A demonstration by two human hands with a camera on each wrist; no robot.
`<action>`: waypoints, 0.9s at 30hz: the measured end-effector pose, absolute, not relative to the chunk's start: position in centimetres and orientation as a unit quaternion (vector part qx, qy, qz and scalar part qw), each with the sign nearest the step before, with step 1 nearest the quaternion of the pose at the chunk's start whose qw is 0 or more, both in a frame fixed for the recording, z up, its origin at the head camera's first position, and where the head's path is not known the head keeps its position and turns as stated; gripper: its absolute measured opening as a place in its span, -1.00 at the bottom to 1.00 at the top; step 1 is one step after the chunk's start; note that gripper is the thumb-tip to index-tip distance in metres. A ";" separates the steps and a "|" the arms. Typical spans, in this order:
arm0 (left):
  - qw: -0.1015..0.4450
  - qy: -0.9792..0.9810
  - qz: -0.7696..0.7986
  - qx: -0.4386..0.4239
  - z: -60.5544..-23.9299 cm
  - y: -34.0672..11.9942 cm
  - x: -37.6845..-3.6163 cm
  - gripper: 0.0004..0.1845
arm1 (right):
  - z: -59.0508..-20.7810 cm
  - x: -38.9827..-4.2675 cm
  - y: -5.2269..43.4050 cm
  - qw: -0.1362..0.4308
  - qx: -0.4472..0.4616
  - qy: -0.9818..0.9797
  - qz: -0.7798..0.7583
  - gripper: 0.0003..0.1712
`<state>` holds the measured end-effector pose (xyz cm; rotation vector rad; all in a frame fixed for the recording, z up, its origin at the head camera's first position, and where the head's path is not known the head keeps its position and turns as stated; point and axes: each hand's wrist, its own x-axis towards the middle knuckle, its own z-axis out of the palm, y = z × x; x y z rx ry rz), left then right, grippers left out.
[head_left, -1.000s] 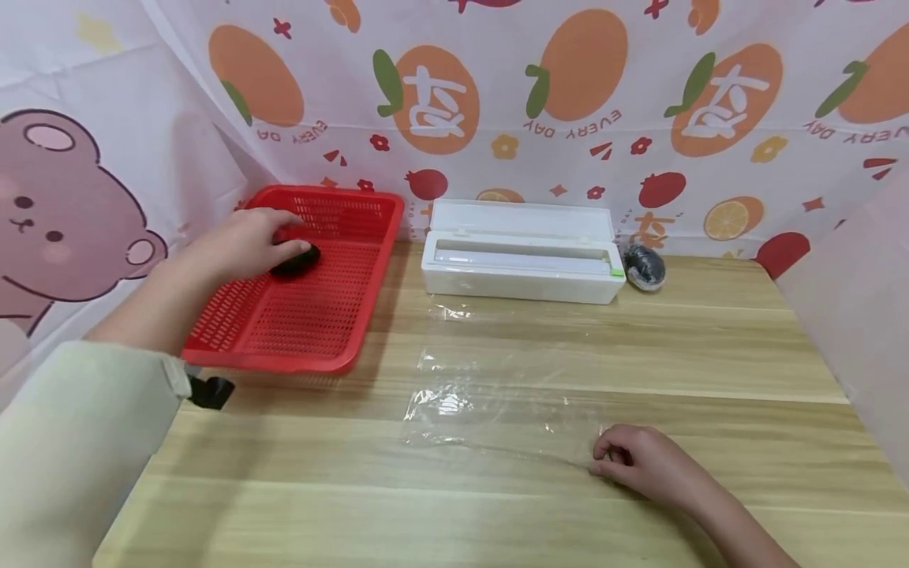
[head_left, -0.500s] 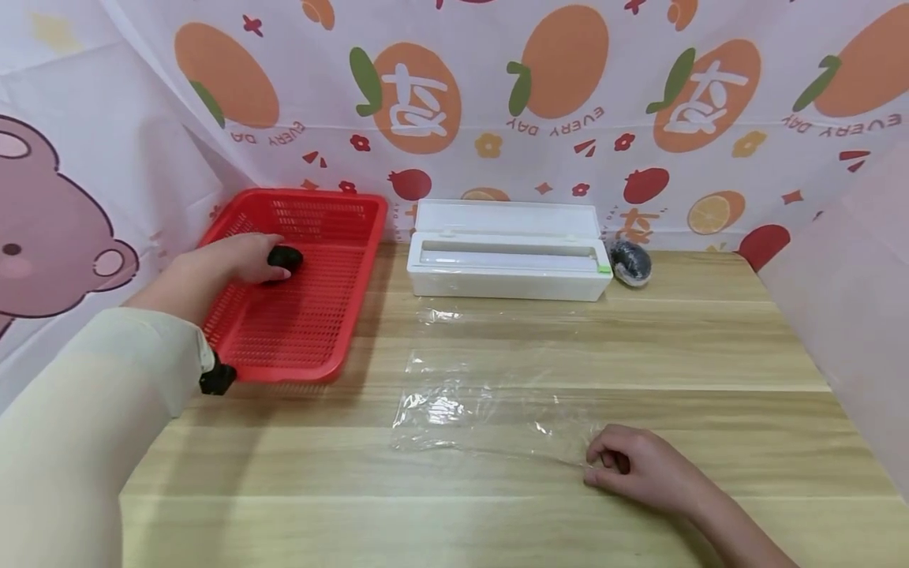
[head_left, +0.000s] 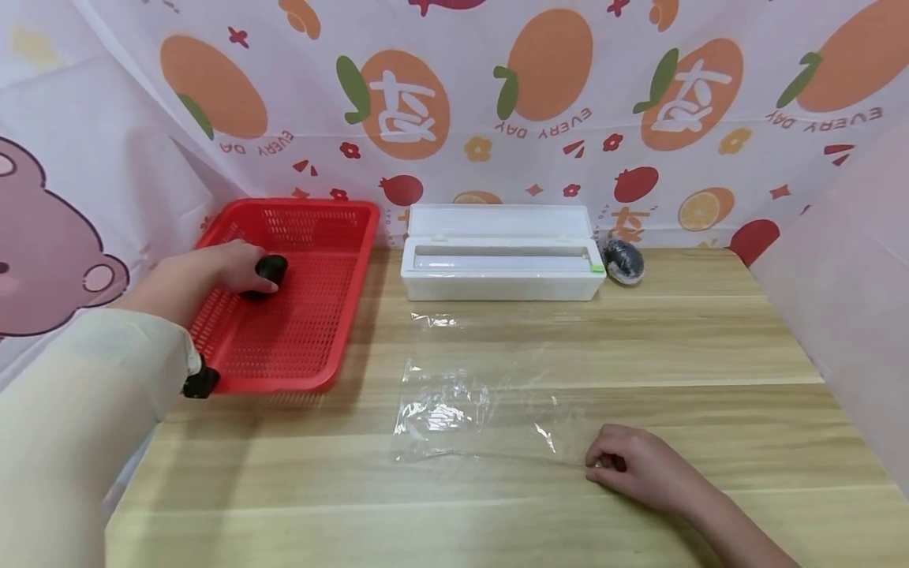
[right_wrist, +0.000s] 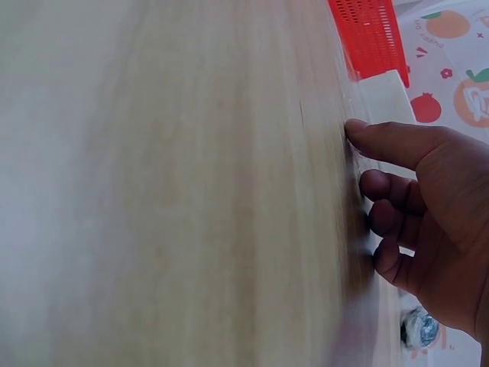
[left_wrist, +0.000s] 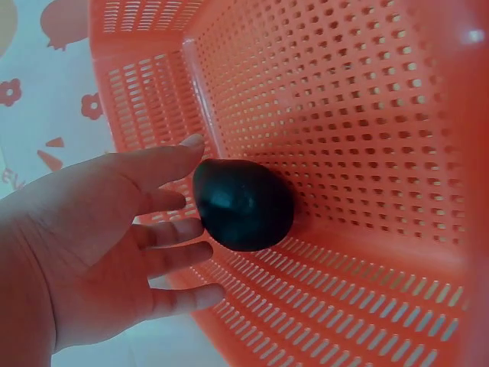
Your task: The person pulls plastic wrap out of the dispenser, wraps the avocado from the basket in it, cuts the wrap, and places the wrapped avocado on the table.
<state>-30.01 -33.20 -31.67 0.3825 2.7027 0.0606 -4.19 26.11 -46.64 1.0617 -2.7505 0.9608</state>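
Note:
My left hand reaches into the red basket beside a dark, smooth avocado. In the left wrist view its fingers are nearly straight, the fingertips right at the side of the avocado; whether they touch it I cannot tell. A sheet of clear plastic wrap lies on the wooden table, stretching forward from the white dispenser box. At the near right corner of that sheet, my right hand pinches the edge between thumb and curled fingers.
The dispenser's lid stands raised, with a roll inside and a green cutter piece at its right end. Beside the box sits a dark, film-wrapped avocado. A printed cloth hangs behind the table.
My left hand has lowered deeper into the basket, down beside the avocado. The right hand stays at the wrap's corner. The head view has shifted slightly.

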 end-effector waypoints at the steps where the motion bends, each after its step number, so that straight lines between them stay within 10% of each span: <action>1: 0.207 0.968 0.020 0.139 -31.8 -33.2 -30.2 -0.36 | -46.7 -4.2 26.1 0.018 0.340 -0.888 0.309 -0.90; 27: 0.237 0.963 0.009 0.130 -34.0 -31.6 -32.9 -0.32 | -47.0 -4.3 26.3 0.010 0.333 -0.887 0.320 -0.85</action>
